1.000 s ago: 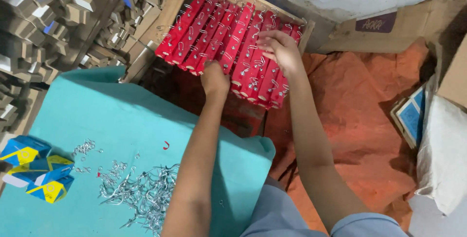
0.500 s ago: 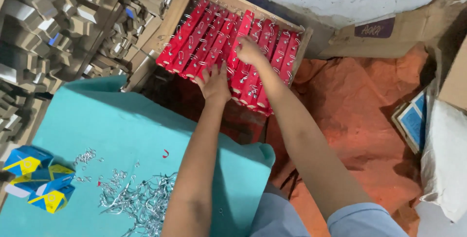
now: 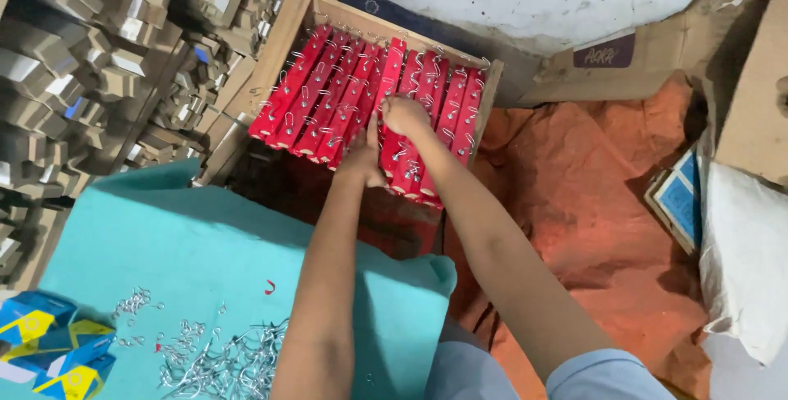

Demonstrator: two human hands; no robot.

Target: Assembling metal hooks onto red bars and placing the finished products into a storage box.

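A wooden tray (image 3: 293,29) holds rows of red cards (image 3: 305,96), each carrying small metal hooks. My left hand (image 3: 364,158) rests flat against the near edge of the card rows, fingers pointing up between two stacks. My right hand (image 3: 404,114) is curled on the top of one red card stack (image 3: 400,72) near the middle of the tray, gripping it. Both arms reach forward over a teal cloth (image 3: 164,244).
A heap of loose metal hooks (image 3: 222,361) lies on the teal cloth. Blue and yellow boxes (image 3: 49,347) sit at the bottom left. Stacks of small cardboard boxes (image 3: 98,64) fill the left. An orange sheet (image 3: 591,203), cardboard (image 3: 755,113) and a white sack (image 3: 743,260) lie right.
My right hand has moved left from the right-hand stacks to a stack near the tray's middle. The left hand has slid slightly up along the cards.
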